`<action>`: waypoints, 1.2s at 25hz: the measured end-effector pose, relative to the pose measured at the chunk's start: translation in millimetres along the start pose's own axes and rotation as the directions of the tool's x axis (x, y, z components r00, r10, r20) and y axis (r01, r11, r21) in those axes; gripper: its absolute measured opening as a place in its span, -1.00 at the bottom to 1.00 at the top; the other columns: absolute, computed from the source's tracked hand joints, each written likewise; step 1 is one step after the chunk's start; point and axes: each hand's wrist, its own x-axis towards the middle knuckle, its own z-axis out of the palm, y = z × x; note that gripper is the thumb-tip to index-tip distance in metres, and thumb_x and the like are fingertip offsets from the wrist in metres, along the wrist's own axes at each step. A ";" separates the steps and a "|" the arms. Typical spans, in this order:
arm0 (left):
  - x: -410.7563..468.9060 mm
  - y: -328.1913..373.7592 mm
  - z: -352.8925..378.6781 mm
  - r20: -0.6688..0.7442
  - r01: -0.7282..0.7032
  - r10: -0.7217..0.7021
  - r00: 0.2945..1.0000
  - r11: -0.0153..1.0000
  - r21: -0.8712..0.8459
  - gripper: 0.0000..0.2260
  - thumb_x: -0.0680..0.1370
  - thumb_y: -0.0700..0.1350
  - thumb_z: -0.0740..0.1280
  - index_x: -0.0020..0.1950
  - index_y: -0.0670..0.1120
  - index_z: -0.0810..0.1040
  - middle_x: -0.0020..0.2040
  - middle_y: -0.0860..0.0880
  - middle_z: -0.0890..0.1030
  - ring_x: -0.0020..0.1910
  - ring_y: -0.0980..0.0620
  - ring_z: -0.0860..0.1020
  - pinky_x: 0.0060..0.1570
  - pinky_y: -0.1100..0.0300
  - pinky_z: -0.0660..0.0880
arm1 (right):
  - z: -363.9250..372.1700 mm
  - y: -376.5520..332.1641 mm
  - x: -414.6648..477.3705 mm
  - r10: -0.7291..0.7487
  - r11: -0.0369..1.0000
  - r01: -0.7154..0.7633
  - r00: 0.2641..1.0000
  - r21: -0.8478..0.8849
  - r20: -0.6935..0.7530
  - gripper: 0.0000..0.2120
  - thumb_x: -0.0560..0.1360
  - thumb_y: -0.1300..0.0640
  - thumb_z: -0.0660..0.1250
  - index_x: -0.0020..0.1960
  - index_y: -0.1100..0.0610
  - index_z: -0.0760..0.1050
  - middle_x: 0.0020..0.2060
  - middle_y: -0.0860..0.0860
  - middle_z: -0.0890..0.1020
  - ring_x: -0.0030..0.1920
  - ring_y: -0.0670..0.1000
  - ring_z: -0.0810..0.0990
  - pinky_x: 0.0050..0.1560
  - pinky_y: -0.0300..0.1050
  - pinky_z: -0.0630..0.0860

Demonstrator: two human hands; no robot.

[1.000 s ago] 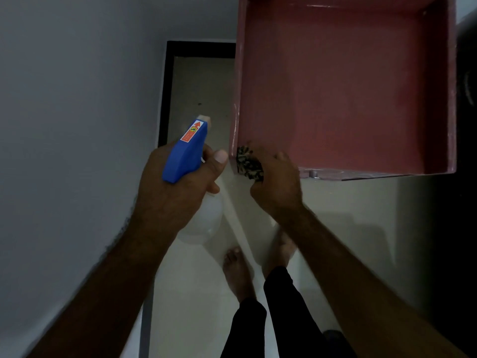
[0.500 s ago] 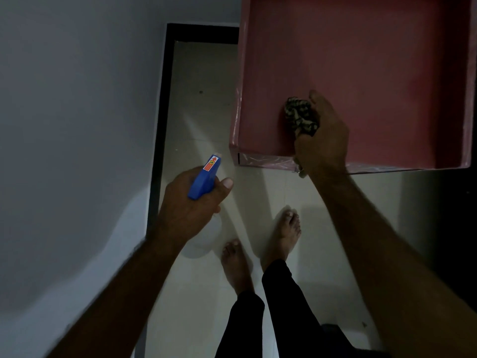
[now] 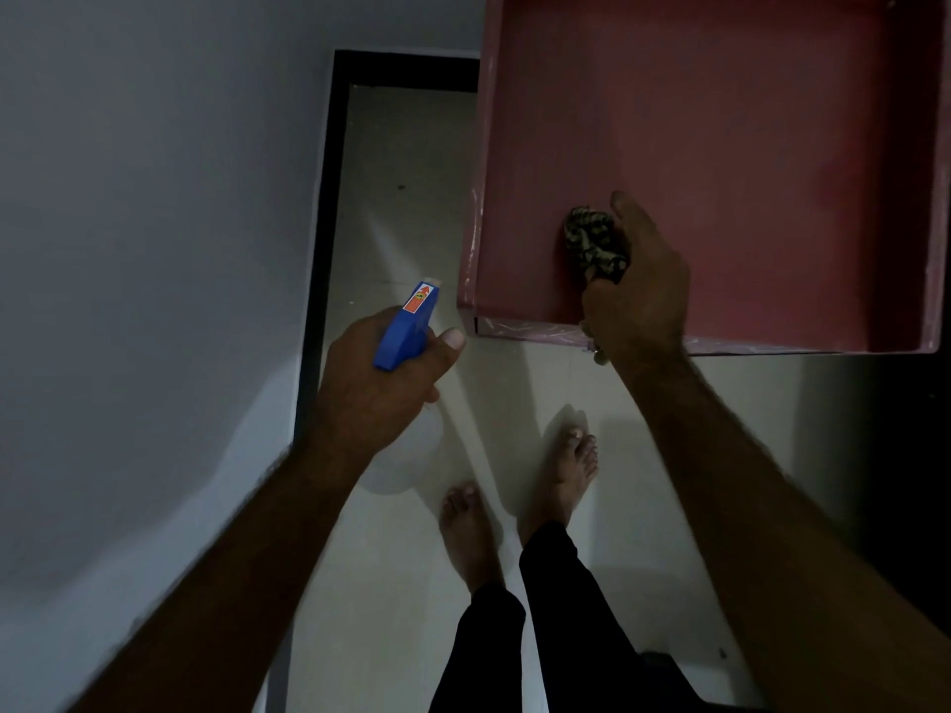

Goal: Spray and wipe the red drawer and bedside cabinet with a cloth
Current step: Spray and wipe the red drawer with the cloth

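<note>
Right grip was inside the drawer, fingers curled round the cloth. Cloth was a bunched dark patterned wad, pressed on the drawer bottom near the front rim, left of middle. Right wrist crossed that front rim. Drawer was red and stuck out over the floor.

Left grip was clenched on the bottle, with the thumb beside the blue trigger head. Nozzle pointed up-frame, just off the drawer's near left corner and not touching it. The bottle's translucent body hung below the hand, above the floor.

Floor was pale tile, with a black skirting along the grey wall on the left. Two bare feet stood on the floor below the drawer, with black trouser legs above them. Light was dim, and the far right was too dark to make out.
</note>
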 end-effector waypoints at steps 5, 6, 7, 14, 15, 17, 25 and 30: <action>10.2 7.7 -3.6 0.008 0.013 -0.013 1.000 1.000 -0.012 -0.62 0.45 0.25 0.35 -0.14 -0.07 0.52 -0.23 -0.16 0.66 -0.32 0.26 0.63 -0.37 0.57 0.41 | -1.0 -0.7 5.2 -0.060 0.998 0.060 0.998 -0.024 -0.007 -0.09 0.26 0.43 0.22 0.60 0.02 0.34 0.45 0.01 0.51 0.24 0.20 0.65 0.10 0.39 0.64; 11.9 9.9 -3.9 0.013 0.010 -0.010 1.000 1.000 -0.018 -0.61 0.42 0.27 0.34 -0.13 -0.06 0.52 -0.23 -0.15 0.65 -0.32 0.25 0.63 -0.37 0.57 0.42 | -0.9 -0.6 5.8 -0.078 0.997 0.077 0.997 -0.026 -0.013 -0.10 0.26 0.43 0.22 0.59 0.05 0.35 0.45 0.02 0.52 0.27 0.19 0.63 0.09 0.38 0.64; 13.6 11.8 -3.9 0.016 0.011 -0.011 1.000 1.000 -0.023 -0.60 0.41 0.28 0.33 -0.12 -0.06 0.52 -0.23 -0.14 0.65 -0.32 0.25 0.64 -0.37 0.56 0.42 | -0.6 0.1 6.1 -0.094 0.995 0.094 0.995 -0.026 -0.019 -0.10 0.25 0.44 0.22 0.58 0.07 0.36 0.44 0.04 0.53 0.31 0.17 0.61 0.08 0.37 0.66; 36.3 30.9 -5.4 -0.026 0.008 -0.008 1.000 1.000 -0.024 -0.63 0.50 0.19 0.38 -0.06 -0.13 0.55 -0.22 -0.14 0.66 -0.34 0.24 0.63 -0.39 0.52 0.44 | 0.9 5.5 16.0 -0.124 0.983 0.126 0.992 -0.131 0.023 -0.09 0.25 0.42 0.26 0.59 0.02 0.35 0.32 0.13 0.60 0.23 0.21 0.58 0.08 0.22 0.67; 40.3 33.9 -5.9 -0.036 0.010 -0.010 0.999 1.000 -0.011 -0.67 0.53 0.15 0.39 -0.08 -0.12 0.54 -0.22 -0.14 0.66 -0.34 0.25 0.63 -0.39 0.54 0.43 | 0.4 5.9 17.3 -0.115 0.983 0.119 0.993 -0.141 0.036 -0.08 0.25 0.40 0.26 0.59 0.00 0.34 0.28 0.16 0.61 0.21 0.23 0.59 0.06 0.23 0.67; 47.6 40.1 -6.4 -0.049 0.007 -0.006 0.999 1.000 0.010 -0.68 0.56 0.11 0.40 -0.08 -0.15 0.54 -0.20 -0.15 0.66 -0.35 0.27 0.62 -0.40 0.56 0.40 | 0.1 5.8 18.8 -0.103 0.982 0.110 0.994 -0.157 0.047 -0.08 0.25 0.38 0.26 0.60 -0.02 0.34 0.25 0.19 0.61 0.21 0.24 0.57 0.12 0.25 0.63; 45.0 51.1 -13.4 -0.068 -0.009 0.008 0.998 1.000 -0.013 -0.78 0.57 0.08 0.39 -0.10 -0.06 0.52 -0.22 -0.12 0.65 -0.34 0.29 0.61 -0.38 0.56 0.42 | -3.5 4.6 11.1 -0.286 0.914 0.312 0.949 -0.259 0.132 -0.18 0.33 0.38 0.35 0.56 -0.03 0.40 0.16 0.20 0.60 0.16 0.19 0.53 0.11 0.07 0.58; 35.6 39.7 -20.4 -0.075 0.038 -0.040 0.996 0.999 -0.030 -0.75 0.53 0.13 0.39 -0.09 -0.05 0.53 -0.22 -0.12 0.67 -0.34 0.29 0.62 -0.39 0.56 0.41 | 11.9 -6.5 -27.8 -0.526 0.731 0.626 0.771 -0.273 0.359 -0.24 0.29 0.33 0.46 0.48 0.04 0.47 0.14 0.08 0.66 0.18 0.18 0.50 0.05 0.20 0.54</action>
